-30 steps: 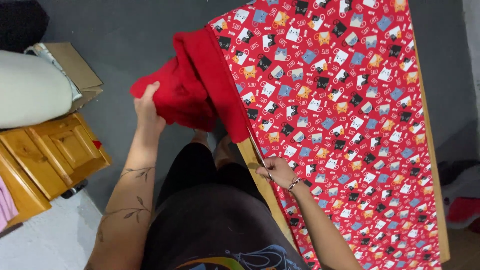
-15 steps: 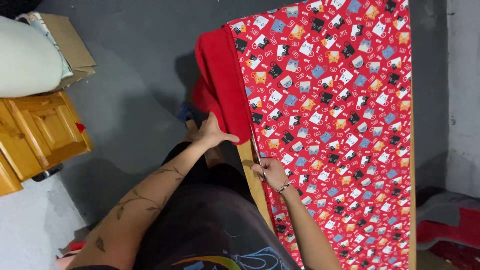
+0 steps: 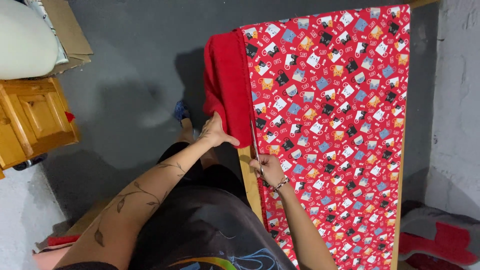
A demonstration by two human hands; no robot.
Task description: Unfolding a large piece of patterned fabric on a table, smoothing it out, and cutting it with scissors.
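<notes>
Patterned cloth (image 3: 340,115), red with small cartoon cats, lies spread flat over most of the desk (image 3: 248,175), reaching the far edge and the right edge. Only a bare wooden strip of desk shows along the left edge near the person.

Plain red fabric (image 3: 225,85) hangs doubled over the left edge toward the far corner, just beside the printed cloth and apparently its underside or a second layer; cannot tell which.

Scissors (image 3: 255,145) sit along the left margin of the printed cloth, blades pointing toward the far edge. Right hand (image 3: 267,170) has its fingers clamped around the handles; how far the blades gape is too small to tell.

Left hand (image 3: 216,132) rests on the lower end of the plain red fabric at the left edge, fingers together and pressed down on it, thumb out toward the blades. Whether it pinches or only pins the fabric is not clear.

Handling judgement: cloth looks light, soft and limp, prone to sliding and bunching on smooth wood. Best held close ahead of the blades, flat and taut, as the left hand does.

Around: grey floor (image 3: 135,75), wooden cabinet (image 3: 35,120) at left, white cushion (image 3: 25,40).
</notes>
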